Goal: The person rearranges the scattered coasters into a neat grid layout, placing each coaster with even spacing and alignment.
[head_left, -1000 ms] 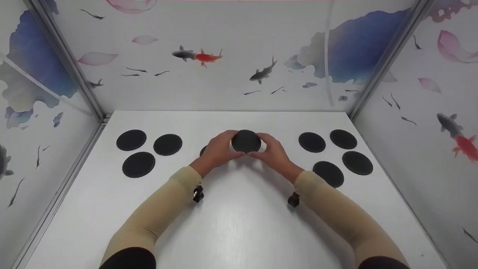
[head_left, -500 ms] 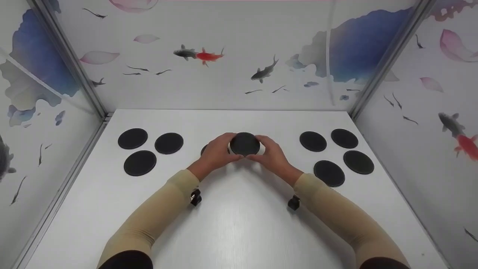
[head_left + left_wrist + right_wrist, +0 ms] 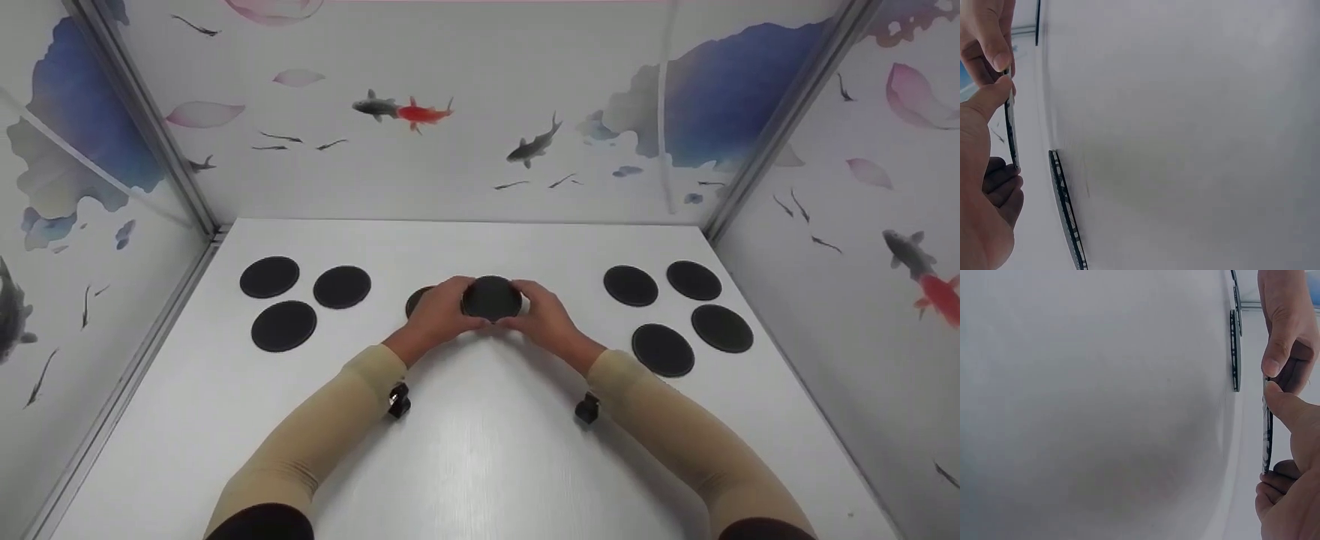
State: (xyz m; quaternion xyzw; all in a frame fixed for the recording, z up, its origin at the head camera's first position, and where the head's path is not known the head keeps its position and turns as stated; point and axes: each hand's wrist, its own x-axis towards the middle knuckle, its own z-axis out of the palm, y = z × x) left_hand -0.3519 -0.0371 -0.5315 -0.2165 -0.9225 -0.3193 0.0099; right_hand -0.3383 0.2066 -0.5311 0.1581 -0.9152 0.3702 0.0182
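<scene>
A round black coaster (image 3: pixel 492 298) is held flat between both hands near the middle of the table, and a bit of white shows at its right edge. My left hand (image 3: pixel 444 309) grips its left side, thumb at the near edge. The right hand (image 3: pixel 545 313) grips the opposite side the same way, the two thumbs nearly meeting. Seen edge-on in the left wrist view, the held coaster (image 3: pixel 1011 132) is thin and raised off the table. Another black coaster (image 3: pixel 417 301) lies partly hidden behind my left hand.
On the left of the white table (image 3: pixel 480 450) lie three black coasters (image 3: pixel 283 326). Several more coasters (image 3: pixel 663 350) lie on the right, one close to the right sleeve. White panels with printed fish (image 3: pixel 424 113) stand at the back and both sides.
Both hands have come slightly nearer to me with the coaster between them. More of the coaster behind my left hand now shows. The other coasters lie unmoved.
</scene>
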